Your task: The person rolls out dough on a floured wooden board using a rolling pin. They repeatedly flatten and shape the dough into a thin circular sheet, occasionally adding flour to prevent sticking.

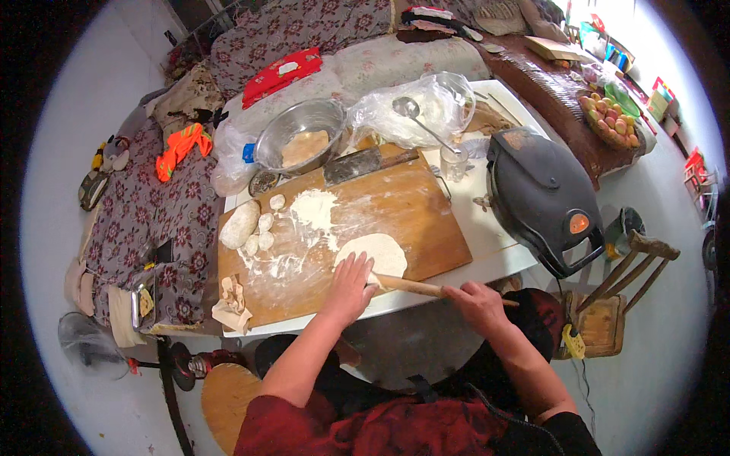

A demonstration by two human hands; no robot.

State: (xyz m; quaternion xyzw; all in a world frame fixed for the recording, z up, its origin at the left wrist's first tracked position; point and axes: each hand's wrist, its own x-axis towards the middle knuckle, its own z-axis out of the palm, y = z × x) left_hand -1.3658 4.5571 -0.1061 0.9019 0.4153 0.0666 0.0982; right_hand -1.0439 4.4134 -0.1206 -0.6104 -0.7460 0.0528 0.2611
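Observation:
A flat round of dough (388, 253) lies near the front edge of a floured wooden board (399, 208). My left hand (348, 290) rests palm down at its near left edge, fingers stretched out over it. A wooden rolling pin (410, 285) slants across the board's front edge, its left end beside my left thumb and on the dough's near edge. My right hand (476, 305) grips the pin toward its right end. Several small dough balls (266, 222), a larger dough lump (239, 224) and a patch of flour (315, 208) are on the board's left half.
A cleaver (352, 166) lies along the board's far edge. Behind it stand a steel bowl (331, 122) with dough and a glass jar (454, 165) under a ladle (406, 106). A black electric griddle (542, 194) is at right. Crumpled paper (232, 302) sits at the near left corner.

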